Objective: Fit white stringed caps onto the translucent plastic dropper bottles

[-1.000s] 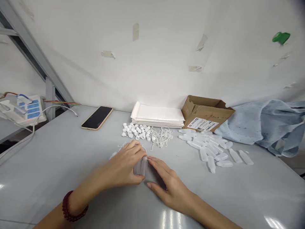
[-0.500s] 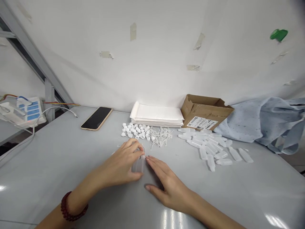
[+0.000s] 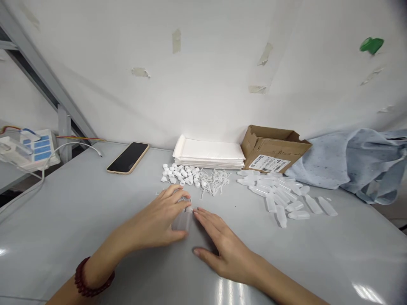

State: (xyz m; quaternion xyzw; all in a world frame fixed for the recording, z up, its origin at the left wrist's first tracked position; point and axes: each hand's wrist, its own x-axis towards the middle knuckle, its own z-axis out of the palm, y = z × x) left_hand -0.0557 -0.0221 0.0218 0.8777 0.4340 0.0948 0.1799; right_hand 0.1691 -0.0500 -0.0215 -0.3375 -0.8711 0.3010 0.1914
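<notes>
The left hand grips a small clear bottle down on the tabletop. The right hand lies open, fingertips beside it. A loose pinch could send it rolling.

The white label on the cardboard box bears print too small to read.
</notes>
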